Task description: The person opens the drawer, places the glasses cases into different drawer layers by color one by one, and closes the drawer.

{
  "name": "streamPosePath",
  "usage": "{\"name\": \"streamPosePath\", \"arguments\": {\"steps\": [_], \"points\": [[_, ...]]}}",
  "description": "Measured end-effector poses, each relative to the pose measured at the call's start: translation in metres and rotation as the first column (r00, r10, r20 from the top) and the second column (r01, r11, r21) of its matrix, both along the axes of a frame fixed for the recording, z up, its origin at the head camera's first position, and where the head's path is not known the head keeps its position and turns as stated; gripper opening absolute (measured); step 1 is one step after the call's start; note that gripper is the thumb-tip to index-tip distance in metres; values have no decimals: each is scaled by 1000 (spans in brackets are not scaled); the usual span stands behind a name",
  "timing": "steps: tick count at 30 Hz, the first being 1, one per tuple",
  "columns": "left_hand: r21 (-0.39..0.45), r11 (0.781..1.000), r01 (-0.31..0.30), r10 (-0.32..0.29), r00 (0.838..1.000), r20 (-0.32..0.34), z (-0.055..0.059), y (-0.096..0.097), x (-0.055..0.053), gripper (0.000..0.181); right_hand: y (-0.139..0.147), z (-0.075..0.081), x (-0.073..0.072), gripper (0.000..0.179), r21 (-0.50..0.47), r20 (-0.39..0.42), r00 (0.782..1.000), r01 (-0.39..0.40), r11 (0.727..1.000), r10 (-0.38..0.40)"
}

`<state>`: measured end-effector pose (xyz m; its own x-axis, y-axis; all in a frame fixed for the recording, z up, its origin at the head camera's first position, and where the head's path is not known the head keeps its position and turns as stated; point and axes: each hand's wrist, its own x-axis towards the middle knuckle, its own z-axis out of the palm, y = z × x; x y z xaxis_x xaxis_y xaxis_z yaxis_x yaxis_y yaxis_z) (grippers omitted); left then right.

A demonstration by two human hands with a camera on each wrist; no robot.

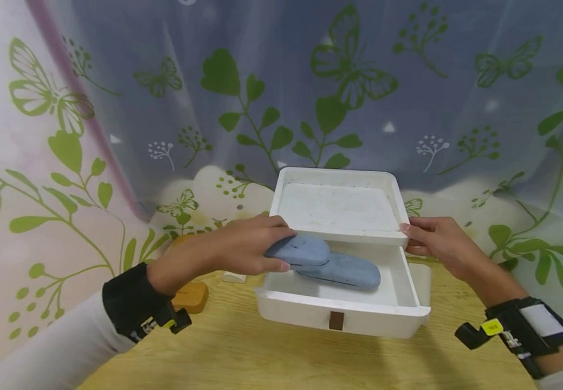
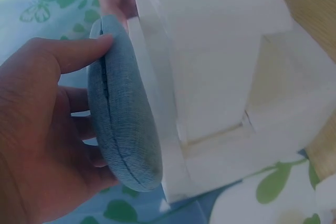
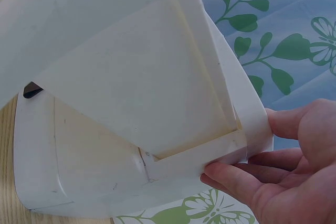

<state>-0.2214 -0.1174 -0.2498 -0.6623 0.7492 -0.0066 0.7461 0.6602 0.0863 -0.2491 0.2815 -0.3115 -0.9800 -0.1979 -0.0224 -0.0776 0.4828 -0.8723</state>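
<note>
We pinch a blue case (image 1: 305, 249) in our left hand (image 1: 247, 246), above the open white drawer (image 1: 383, 320). A second blue case (image 1: 351, 273) lies inside; we can't tell if they touch. Our right hand (image 1: 442, 246) pinches the side of the white box (image 1: 340, 203). If our grip slips, the top case might drop. If we bump the drawer, the box might slide on the wooden table (image 1: 261, 360). Behind hangs a leafy curtain (image 1: 281, 49).

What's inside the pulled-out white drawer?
One blue case lies in the drawer. A second blue case, in the left hand, partly covers it. The drawer's back, under the top tray, is hidden.
</note>
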Motion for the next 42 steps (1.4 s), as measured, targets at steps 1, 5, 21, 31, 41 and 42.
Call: {"name": "streamPosePath", "arguments": {"steps": [1,5,21,31,41,42], "points": [[-10,1000,4,-4,1000,2,0,3,0,65,0,0,0,70,-1,2,1000,2,1000,-2],[-26,999,20,-19,999,36,3,17,1,65,-1,-1,-1,71,1,5,1000,6,1000,-6],[-110,982,151,-136,981,135,-3,63,0,59,0,-3,-2,72,3,11,1000,2,1000,-2],[-135,964,229,-196,955,221,-12,77,-8,31,0,-2,-2,71,11,3,1000,11,1000,-11],[-189,971,148,-100,965,242,-15,84,-11,41,1,-1,-1,72,-7,11,1000,8,1000,-8],[-195,970,148,-101,968,229,-15,85,-11,39,1,-1,-1,72,-9,11,1000,8,1000,-7]]}}
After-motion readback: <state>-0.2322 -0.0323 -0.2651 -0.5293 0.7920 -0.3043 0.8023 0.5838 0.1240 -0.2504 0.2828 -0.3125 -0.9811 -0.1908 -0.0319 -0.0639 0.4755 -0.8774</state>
